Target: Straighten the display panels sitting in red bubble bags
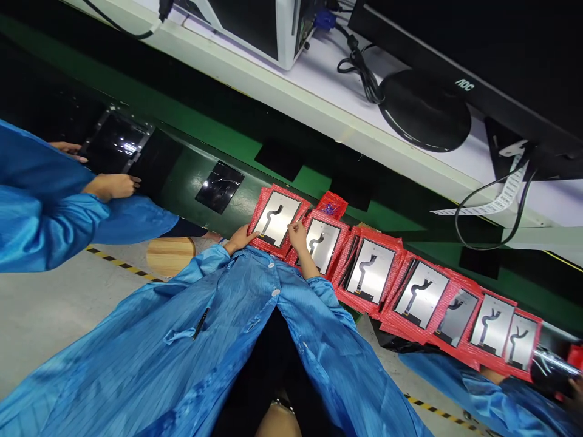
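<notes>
A silver-backed display panel [279, 217] with a dark wavy flex cable lies on red bubble-wrap bags [259, 209] right in front of me. My left hand [241, 238] grips the near left corner of this panel and its wrap, thumb on top; its other fingers are partly hidden. At the panel's right edge, my right hand [298, 237] has thumb and forefinger pinched together. Whatever is between those fingertips is too small to make out. Just right of that hand sits a second display panel [323, 240] on red wrap, partly covered by my forearm.
More panels on red wrap [371, 273] run to the right. A small red bag [331, 205] lies behind. Left, a dark sheet [220, 187] lies on the green bench, near a co-worker's hands [113, 186]. Above hangs a shelf with a monitor [483, 60]. A wooden stool [170, 256] stands below.
</notes>
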Available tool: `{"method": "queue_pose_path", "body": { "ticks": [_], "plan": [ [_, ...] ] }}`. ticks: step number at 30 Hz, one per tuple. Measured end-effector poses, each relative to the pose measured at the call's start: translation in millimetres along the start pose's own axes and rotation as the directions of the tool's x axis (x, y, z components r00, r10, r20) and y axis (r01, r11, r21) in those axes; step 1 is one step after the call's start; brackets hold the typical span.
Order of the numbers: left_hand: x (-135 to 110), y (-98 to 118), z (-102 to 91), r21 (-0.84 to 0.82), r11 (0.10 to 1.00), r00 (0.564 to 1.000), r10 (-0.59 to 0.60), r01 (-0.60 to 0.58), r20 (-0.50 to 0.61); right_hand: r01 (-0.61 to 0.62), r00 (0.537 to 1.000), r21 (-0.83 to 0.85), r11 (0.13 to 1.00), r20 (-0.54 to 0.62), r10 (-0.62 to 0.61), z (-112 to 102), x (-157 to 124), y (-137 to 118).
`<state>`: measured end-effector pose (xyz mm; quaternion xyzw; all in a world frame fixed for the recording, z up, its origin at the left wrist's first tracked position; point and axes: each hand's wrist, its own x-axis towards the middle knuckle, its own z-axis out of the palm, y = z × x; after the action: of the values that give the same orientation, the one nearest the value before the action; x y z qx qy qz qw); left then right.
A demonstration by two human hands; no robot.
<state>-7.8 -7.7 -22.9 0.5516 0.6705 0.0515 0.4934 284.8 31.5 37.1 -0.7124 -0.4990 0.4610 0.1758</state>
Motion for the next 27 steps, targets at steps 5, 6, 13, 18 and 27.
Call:
{"method": "queue_pose_path", "body": {
  "ticks": [5,6,13,18,27],
  "plan": [
    [-4.1,1.4,-2.9,0.056,0.998,1.0,0.003,-0.004,0.026,-0.066,0.997,0.19,0.979,0.058,0.056,12.4,1.5,-4.8],
    [-5.1,1.2,-3.2,0.049,0.999,1.0,0.008,-0.009,0.024,-0.032,0.997,0.198,0.98,0.072,0.018,12.1,1.4,-5.6],
    [-11.0,-2.9,-7.8,0.04,0.999,1.0,0.006,-0.006,-0.007,0.056,0.997,0.2,0.978,-0.057,-0.045,-39.0,-21.5,16.0],
    [-11.6,-4.1,-11.8,0.103,0.995,1.0,0.007,-0.008,0.013,-0.005,0.993,0.239,0.971,-0.113,0.033,-110.4,-69.0,80.2],
    [-8.2,16.3,-9.2,0.187,0.978,0.994,-0.102,0.093,0.042,-0.221,0.831,-0.248,0.943,-0.554,0.049,-95.0,-82.7,79.1]
  ]
}}
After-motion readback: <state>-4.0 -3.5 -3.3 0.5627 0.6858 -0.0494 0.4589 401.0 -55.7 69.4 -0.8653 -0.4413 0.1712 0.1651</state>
